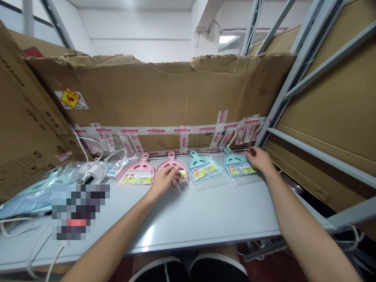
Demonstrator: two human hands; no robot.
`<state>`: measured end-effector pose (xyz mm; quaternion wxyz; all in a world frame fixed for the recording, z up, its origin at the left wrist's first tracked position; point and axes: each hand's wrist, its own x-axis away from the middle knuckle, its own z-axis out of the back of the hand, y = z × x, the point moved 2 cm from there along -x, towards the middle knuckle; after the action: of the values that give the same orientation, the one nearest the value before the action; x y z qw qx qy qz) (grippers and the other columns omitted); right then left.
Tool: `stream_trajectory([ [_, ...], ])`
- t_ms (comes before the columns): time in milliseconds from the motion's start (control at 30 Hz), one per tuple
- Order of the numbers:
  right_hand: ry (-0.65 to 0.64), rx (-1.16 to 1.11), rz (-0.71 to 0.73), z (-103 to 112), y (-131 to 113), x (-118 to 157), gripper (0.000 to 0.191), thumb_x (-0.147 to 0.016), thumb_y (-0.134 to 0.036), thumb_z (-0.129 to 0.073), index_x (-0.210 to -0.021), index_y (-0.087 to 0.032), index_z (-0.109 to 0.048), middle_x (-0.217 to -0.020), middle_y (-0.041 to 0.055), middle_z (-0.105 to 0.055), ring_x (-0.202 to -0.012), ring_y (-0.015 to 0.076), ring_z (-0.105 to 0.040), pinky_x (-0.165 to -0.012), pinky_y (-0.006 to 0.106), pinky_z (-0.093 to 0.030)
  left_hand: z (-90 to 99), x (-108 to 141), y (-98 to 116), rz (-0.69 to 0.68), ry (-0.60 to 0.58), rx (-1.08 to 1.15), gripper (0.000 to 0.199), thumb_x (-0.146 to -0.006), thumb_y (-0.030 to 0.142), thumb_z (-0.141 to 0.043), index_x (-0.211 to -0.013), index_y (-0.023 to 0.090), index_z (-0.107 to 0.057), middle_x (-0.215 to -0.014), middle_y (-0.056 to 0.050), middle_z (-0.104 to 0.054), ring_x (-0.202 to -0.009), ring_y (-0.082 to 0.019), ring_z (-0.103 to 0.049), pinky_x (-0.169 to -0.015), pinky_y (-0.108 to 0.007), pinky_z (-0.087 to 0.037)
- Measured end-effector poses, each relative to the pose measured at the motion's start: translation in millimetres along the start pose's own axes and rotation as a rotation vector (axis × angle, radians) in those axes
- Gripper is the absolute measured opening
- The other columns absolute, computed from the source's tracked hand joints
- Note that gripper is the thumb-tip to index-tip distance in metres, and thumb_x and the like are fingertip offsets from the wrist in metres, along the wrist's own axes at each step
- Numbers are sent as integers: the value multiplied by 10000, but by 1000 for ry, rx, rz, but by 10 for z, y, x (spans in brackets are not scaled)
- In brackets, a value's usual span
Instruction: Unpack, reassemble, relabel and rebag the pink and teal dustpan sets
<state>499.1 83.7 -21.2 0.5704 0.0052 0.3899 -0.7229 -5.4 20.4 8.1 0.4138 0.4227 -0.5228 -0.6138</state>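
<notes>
Pink plastic dustpan in its clear bag lies under our left hand, fingers curled over it, though we cannot tell if they grip; its handle points away from us. Our right hand, well apart, lies open against a teal dustpan. Another teal dustpan sits between the hands, a second pink dustpan to the left, beside a power strip.
</notes>
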Motion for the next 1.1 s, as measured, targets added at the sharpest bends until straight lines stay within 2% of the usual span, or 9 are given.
stream_trajectory([
  [67,57,-7,72,-8,-12,-6,361,-953,-367,-716,-1226,-151,-811,-1160,176,-857,-1052,327,-793,-1027,453,-605,101,-6,47,-104,90,-207,580,-981,738,-668,-1121,192,-801,-917,-93,-793,-708,-216,-695,-581,-309,-509],
  [200,87,-32,247,-49,-208,35,344,-996,-402,-646,-1182,-172,-820,-1205,171,-846,-1112,335,-766,-1073,483,-576,272,-12,123,-310,206,-712,372,-1077,514,-580,-1051,223,-809,-989,-94,-822,-910,-287,-728,-841,-405,-547],
  [300,-25,-34,428,-149,-539,174,338,-1036,-420,-610,-1155,-196,-833,-1178,147,-841,-1114,335,-731,-1074,491,-546,323,-33,100,-413,211,-951,330,-1089,421,-540,-1062,218,-798,-1101,-125,-818,-1048,-337,-704,-957,-467,-527],
  [367,-124,-27,508,-246,-789,310,316,-1051,-406,-608,-1123,-208,-845,-1091,132,-836,-1060,326,-704,-1031,468,-538,325,-51,51,-422,188,-1009,327,-1101,393,-516,-1091,215,-790,-1142,-133,-810,-1086,-346,-690,-980,-483,-522],
  [467,-245,16,563,-399,-1105,508,272,-1039,-328,-633,-1161,-203,-842,-1098,131,-823,-1078,332,-667,-1009,447,-518,296,-64,-12,-408,147,-1022,303,-1107,367,-517,-1115,217,-781,-1169,-130,-805,-1110,-349,-689,-985,-485,-524],
  [567,-304,81,562,-500,-1290,630,255,-995,-185,-628,-1162,-192,-821,-1088,113,-811,-1068,318,-645,-1005,415,-489,259,-56,-24,-415,135,-996,289,-1112,362,-525,-1121,221,-777,-1187,-125,-803,-1156,-350,-696,-1013,-485,-522],
  [733,-362,174,479,-499,-1384,688,198,-897,-70,-642,-986,-182,-779,-958,82,-803,-970,271,-643,-913,341,-439,219,-35,1,-428,136,-979,307,-1129,390,-515,-1107,221,-771,-1184,-119,-801,-1173,-344,-700,-1017,-481,-527],
  [867,-400,240,372,-429,-1356,685,144,-880,-89,-656,-925,-191,-747,-939,75,-796,-889,238,-645,-797,315,-390,210,-27,-4,-419,129,-967,282,-1120,370,-522,-1096,230,-766,-1161,-107,-798,-1177,-337,-697,-1007,-474,-531],
  [1100,-488,321,209,-297,-1146,589,107,-868,-112,-694,-931,-181,-745,-955,97,-789,-851,226,-651,-723,300,-360,221,-29,-22,-400,109,-963,272,-1114,354,-522,-1100,231,-764,-1158,-110,-795,-1179,-330,-697,-1003,-476,-540],
])
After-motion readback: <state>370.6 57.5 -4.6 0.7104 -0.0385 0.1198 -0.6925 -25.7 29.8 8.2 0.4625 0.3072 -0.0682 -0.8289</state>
